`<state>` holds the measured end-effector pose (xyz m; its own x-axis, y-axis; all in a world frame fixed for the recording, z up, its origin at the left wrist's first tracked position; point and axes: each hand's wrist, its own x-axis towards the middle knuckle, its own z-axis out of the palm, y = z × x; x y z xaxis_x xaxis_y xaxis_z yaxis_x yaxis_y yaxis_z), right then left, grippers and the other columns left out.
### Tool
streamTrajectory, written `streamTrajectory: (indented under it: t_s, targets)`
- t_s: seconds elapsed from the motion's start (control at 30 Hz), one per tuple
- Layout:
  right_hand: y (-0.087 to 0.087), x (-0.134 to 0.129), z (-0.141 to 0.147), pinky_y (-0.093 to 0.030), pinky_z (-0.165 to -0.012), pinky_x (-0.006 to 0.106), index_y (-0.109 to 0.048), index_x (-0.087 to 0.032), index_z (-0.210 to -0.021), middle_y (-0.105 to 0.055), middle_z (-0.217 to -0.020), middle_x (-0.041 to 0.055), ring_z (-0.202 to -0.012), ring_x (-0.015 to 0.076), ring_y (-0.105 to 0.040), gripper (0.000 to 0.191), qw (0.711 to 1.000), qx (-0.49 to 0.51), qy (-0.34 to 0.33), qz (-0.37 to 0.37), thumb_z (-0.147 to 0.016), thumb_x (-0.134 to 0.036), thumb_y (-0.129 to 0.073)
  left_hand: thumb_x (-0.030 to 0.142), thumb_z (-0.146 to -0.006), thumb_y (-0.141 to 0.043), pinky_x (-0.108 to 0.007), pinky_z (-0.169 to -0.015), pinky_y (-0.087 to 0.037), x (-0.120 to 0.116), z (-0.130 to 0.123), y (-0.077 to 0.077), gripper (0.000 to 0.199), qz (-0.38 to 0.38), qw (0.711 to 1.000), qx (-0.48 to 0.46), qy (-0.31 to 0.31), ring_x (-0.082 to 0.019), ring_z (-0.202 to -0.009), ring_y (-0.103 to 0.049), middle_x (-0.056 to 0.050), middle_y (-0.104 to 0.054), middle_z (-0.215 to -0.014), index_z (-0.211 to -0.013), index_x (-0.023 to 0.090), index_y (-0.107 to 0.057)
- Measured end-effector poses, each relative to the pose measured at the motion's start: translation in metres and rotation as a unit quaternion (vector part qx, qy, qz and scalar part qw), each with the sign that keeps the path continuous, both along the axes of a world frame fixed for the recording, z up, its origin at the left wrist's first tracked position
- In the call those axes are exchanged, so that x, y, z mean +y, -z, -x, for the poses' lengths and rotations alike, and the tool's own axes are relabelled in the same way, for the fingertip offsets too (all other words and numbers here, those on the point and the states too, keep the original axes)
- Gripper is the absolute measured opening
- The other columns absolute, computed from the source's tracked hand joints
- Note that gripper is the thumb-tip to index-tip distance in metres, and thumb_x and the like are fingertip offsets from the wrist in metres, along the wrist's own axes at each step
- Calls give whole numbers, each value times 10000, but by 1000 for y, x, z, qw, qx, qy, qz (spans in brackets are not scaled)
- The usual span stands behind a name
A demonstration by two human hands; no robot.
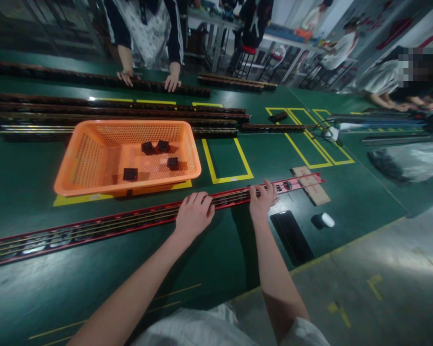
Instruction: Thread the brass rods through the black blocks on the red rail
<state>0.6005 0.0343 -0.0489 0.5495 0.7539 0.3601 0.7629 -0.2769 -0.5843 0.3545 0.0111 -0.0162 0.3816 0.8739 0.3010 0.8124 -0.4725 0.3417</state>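
A long red-edged rail (147, 215) with brass-coloured strips runs from the left edge to a flat brown piece (314, 188) under its right end. Around the rail's middle, my left hand (195, 214) is closed, fingers curled over its far edge. My right hand (262, 198) is closed on the rail farther right, thumb and fingers near some thin dark wires. Beyond the rail, an orange basket (130, 187) holds several small black blocks (130, 174).
A black phone (291, 236) and a white rounded object (327, 220) lie near the front edge. Dark rails (111, 108) stretch across the back of the green table (223, 250). Opposite, a person's hands (172, 82) rest on one; another person works at right.
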Motion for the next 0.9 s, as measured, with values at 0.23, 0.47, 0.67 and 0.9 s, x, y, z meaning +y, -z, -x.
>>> streamTrajectory:
  t_s: [0.23,0.47,0.67,0.9]
  targets:
    - [-1,2,-4,-116,-1132,723,-690,-239,-781,-647,-1327,68,-1432,335,-326,237,1000,6,-14,-1,-882,-416,-569,282,-955,-502,-416,-871,-485,0,0,0,204,0,1000,5,-2,-248,-1042,-595,-86,-665,-1170,-1074,216,-653]
    - [1,2,-5,-166,-1144,655,-686,-238,-770,-701,-1222,67,-1394,328,-359,270,999,-7,-27,-26,-889,-436,-546,283,-954,-497,-417,-873,-487,0,0,0,209,1,1000,11,-2,-246,-1043,-590,-85,-664,-1167,-1074,214,-653]
    - [2,2,-5,-199,-1159,611,-681,-236,-775,-710,-1198,74,-1369,309,-404,276,998,-10,-34,-45,-898,-429,-526,278,-959,-493,-408,-868,-485,0,-1,0,200,-1,1000,9,-3,-243,-1038,-593,-84,-666,-1166,-1065,214,-649]
    - [6,2,-7,-277,-1144,566,-696,-228,-769,-687,-1217,95,-1349,304,-439,267,997,-26,-26,-68,-880,-425,-555,281,-962,-489,-407,-869,-484,0,0,-1,198,3,1000,6,-1,-241,-1035,-594,-81,-664,-1167,-1064,210,-643]
